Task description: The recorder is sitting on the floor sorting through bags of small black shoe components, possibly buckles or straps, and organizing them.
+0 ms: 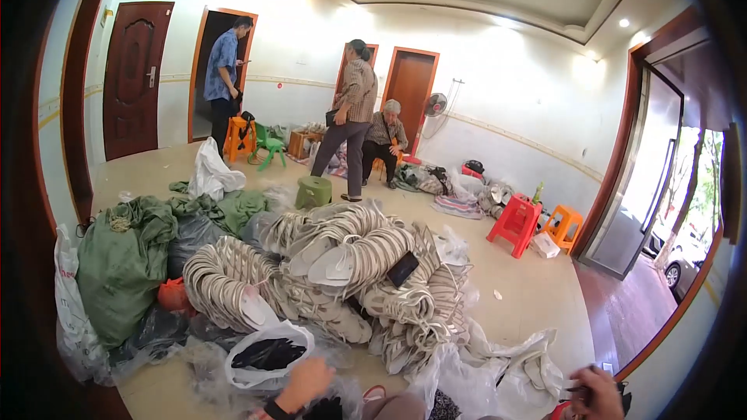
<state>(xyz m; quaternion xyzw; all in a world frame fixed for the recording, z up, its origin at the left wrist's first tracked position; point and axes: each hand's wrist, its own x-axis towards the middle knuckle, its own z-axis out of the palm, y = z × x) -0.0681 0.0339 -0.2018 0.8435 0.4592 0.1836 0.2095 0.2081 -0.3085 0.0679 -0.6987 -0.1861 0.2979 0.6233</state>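
My left hand [310,379], with a dark band at the wrist, is low in the view beside an open white plastic bag [268,327] of black pieces [269,353]. Its fingers are hidden and blurred, so any grip is unclear. At the lower right my right hand [597,393] has its fingers curled around something small and dark that I cannot make out. In front of me rises a heap of bundled beige shoe pieces [354,253], stacked in curved rows. A black phone [402,268] lies on top of them.
Green sacks [124,264] and dark plastic bags stand left of the heap. Crumpled clear plastic [498,369] lies near my right hand. Red [516,224] and orange [562,227] stools are at the right, by the open door. Two people stand farther back; another sits.
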